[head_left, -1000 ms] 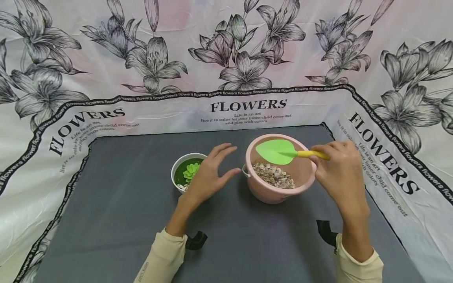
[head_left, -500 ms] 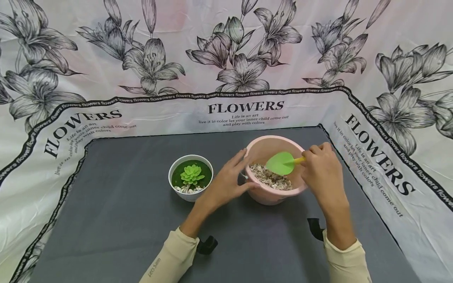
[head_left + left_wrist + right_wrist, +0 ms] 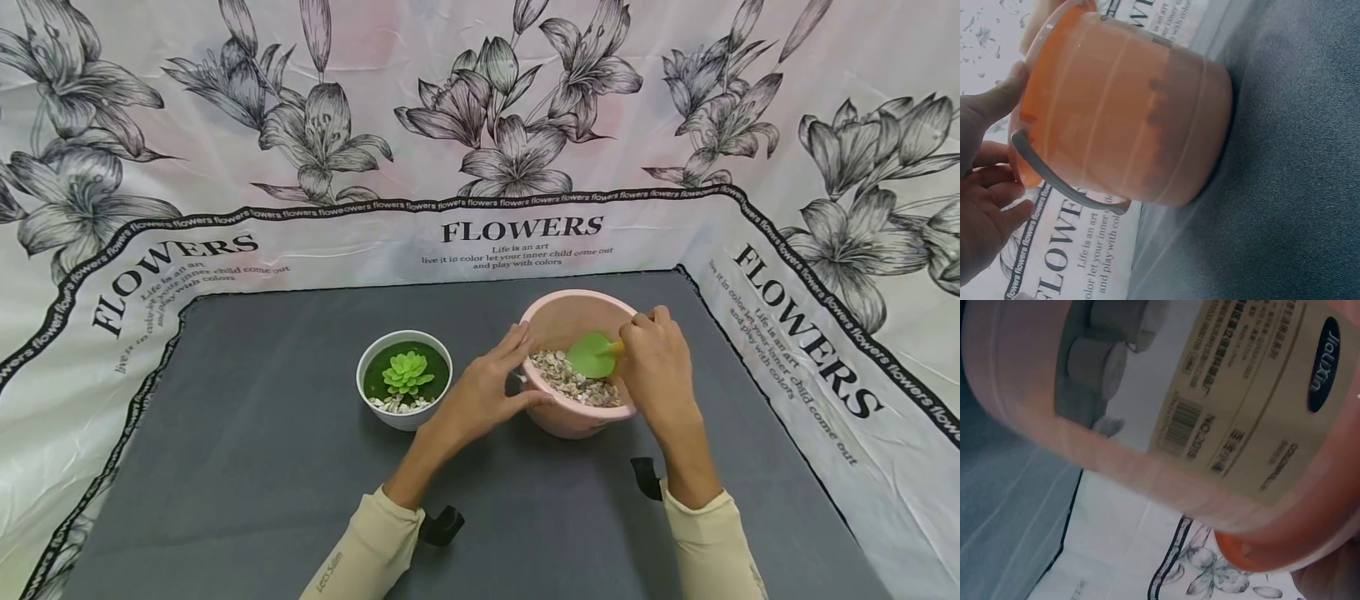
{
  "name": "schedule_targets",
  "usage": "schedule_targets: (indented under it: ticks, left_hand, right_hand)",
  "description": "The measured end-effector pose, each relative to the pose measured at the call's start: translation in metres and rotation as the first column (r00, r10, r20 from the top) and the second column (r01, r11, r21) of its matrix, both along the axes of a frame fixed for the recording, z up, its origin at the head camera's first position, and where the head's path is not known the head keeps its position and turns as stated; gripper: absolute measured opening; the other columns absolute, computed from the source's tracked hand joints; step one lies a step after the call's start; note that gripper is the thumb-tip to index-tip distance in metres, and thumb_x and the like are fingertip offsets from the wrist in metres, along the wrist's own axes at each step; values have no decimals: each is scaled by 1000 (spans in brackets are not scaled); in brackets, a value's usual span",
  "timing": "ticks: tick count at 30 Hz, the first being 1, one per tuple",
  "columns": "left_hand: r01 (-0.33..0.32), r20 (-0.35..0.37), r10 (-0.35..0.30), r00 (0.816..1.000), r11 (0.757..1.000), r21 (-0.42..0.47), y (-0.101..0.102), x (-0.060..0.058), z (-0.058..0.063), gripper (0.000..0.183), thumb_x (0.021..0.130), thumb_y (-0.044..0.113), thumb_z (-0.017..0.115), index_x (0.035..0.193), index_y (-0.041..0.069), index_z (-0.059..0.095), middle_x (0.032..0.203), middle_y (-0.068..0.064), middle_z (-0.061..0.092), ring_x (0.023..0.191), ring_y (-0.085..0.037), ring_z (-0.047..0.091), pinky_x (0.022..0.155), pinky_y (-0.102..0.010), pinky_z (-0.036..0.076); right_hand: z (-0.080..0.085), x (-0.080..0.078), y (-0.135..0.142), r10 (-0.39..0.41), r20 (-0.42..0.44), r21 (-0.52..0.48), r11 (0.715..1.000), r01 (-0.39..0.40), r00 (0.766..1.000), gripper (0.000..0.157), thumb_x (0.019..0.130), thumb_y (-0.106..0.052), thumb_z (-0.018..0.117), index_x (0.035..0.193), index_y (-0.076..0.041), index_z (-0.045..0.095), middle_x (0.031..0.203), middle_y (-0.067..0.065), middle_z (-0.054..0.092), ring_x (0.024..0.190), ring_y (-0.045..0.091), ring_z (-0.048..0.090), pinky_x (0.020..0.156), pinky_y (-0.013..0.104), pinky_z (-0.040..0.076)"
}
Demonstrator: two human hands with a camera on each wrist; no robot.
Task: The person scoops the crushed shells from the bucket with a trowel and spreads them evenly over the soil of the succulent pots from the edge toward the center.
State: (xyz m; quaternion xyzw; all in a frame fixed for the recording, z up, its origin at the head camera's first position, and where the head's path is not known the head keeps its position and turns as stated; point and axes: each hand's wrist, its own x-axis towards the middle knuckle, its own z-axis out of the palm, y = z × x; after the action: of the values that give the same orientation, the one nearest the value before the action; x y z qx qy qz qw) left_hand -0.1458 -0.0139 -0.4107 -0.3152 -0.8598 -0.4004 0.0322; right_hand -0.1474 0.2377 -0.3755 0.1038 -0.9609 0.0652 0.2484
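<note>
Cloth backdrop (image 3: pixel 427 175): "FLOWERS" three times, with "Life is an art / live it in color let your inner child come out / and play with colors"
Black band (image 3: pixel 517 202): "flowers", repeated
Label (image 3: pixel 1222 444) on bucket (image 3: pixel 573 423): "JiaLiXin" in dark oval (image 3: pixel 1324 364); "NO.", digits blurred; barcode (image 3: pixel 1180 427); Chinese print, mostly blurred
Left sleeve (image 3: pixel 365 546): "Lets", rest unclear

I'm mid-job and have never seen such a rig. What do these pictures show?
No machine here: a person works with two bare hands. The wide picture is from a camera worn on the head. The close ones are from wrist cameras, so the round pink plastic bucket looks tipped, though it stands upright. It shares the dark grey table surface with a small round white pot holding a light green leafy plant. The right hand holds a yellow-handled green trowel, its blade inside the bucket by pale stony bits; the left hand touches the bucket's rim.
</note>
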Motion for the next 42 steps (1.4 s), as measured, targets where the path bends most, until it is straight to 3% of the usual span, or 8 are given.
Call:
schedule_targets:
  ticks: [5,8,13,25,33,42]
  left_hand:
    - [5,4,-5,1000,1000,5,-1,1,1,89,88,40,84,159,6,42,172,-9,31,160,-29,30,126,-46,38]
    - [3,9,-3,1000,1000,-9,-1,1,1,89,88,41,83,160,10,42,173,-8,29,160,-28,30,126,-46,37]
    - [7,25,-7,1000,1000,-12,-1,2,1,90,88,42,84,162,14,41,173,-7,28,160,-27,29,127,-47,36]
    - [1,15,-1,1000,1000,0,1,3,0,89,87,40,85,158,7,45,172,-9,32,159,-28,32,127,-46,36]
    - [12,23,-12,1000,1000,13,3,2,1,89,87,41,85,159,6,44,172,-9,30,160,-27,30,126,-46,37]
    - [1,34,-2,999,1000,13,0,1,1,88,88,39,85,159,7,44,173,-8,29,160,-30,30,125,-48,38]
  right_hand:
    - [-1,-2,0,-4,30,-45,999,6,1000,17,70,20,64,64,4,66,69,23,68,77,41,52,72,55,47]
    - [0,-3,0,17,87,-98,995,-8,996,8,70,13,74,75,7,75,76,24,73,79,42,56,75,56,47]
    - [1,-2,1,51,165,-166,986,-23,985,21,68,4,90,85,7,79,84,24,76,81,42,58,80,57,46]
    - [9,-1,4,63,265,-284,959,16,962,8,71,6,81,75,0,77,80,19,74,87,40,53,83,60,38]
    - [23,3,12,59,311,-350,935,57,949,2,81,2,79,82,4,81,81,21,77,76,34,64,68,35,45]
    - [38,13,23,-3,293,-417,900,130,956,9,84,0,79,92,2,83,91,25,78,78,28,61,60,24,42]
